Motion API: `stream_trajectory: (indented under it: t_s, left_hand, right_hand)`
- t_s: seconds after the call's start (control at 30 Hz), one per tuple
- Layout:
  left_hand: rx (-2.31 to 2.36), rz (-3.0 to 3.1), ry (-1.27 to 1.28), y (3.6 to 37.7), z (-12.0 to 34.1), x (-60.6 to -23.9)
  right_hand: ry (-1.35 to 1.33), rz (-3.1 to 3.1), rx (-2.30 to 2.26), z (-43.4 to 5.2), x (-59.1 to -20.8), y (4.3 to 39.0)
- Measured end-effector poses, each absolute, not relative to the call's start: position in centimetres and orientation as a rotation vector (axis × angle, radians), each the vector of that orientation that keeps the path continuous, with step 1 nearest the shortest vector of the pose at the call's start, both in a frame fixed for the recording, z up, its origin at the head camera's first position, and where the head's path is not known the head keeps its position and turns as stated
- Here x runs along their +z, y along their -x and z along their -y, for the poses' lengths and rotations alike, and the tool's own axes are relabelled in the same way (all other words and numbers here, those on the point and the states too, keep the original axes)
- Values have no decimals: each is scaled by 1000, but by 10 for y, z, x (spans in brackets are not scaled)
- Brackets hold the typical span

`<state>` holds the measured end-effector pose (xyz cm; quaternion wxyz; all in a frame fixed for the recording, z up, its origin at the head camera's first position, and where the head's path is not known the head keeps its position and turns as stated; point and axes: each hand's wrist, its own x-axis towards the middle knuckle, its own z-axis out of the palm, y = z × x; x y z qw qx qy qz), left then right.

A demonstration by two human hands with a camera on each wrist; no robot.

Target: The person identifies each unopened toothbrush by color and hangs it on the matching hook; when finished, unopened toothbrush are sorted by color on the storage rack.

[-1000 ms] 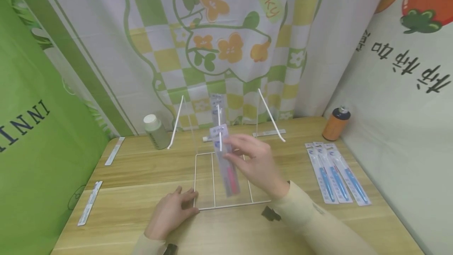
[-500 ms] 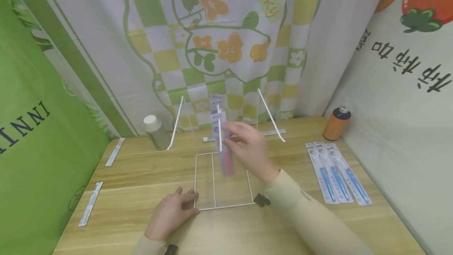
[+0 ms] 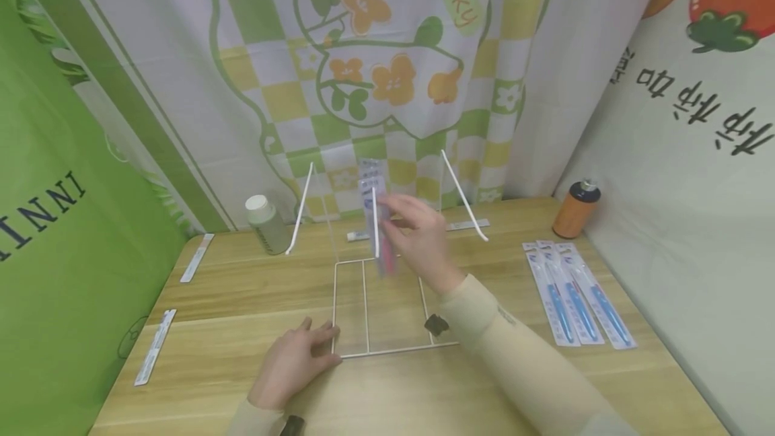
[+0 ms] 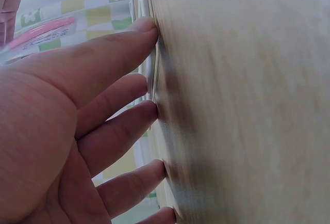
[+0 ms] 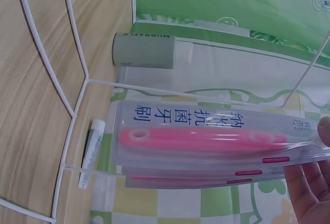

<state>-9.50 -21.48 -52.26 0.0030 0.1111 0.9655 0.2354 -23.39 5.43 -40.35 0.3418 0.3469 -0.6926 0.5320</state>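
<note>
Above the pale wood-grain table (image 3: 363, 399), the relaxed left hand (image 3: 292, 363) touched the white wire rack (image 3: 396, 351), seemingly steadying it; the right hand (image 3: 422, 235) pinched the clear-packaged pink toothbrush (image 5: 206, 138) high, apparently for control, at the white middle prong (image 3: 376, 231).

We see a gap wide enough for a hand between the left hook (image 3: 300, 207) and the middle hook (image 3: 375, 224). Toothbrush packs (image 5: 206, 139) crowd the middle hook, and the right hand (image 3: 420, 234) occupies part of the space toward the right hook (image 3: 464, 196). Behind, the curtain (image 3: 266, 103) limits our reach. Low down, the rack's base frame (image 3: 393, 351) and the left hand (image 3: 297, 362) obstruct sliding across the table (image 3: 224, 308); the right sleeve (image 3: 533, 355) bars the near right.
</note>
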Motion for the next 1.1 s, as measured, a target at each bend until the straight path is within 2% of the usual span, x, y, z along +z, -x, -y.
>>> stream_trajectory:
  t_s: [1.1]
  left_hand:
    - [726, -3021, -339, 94, 214, -521]
  right_hand:
    - [-924, 1770, 1263, -58, -413, 236]
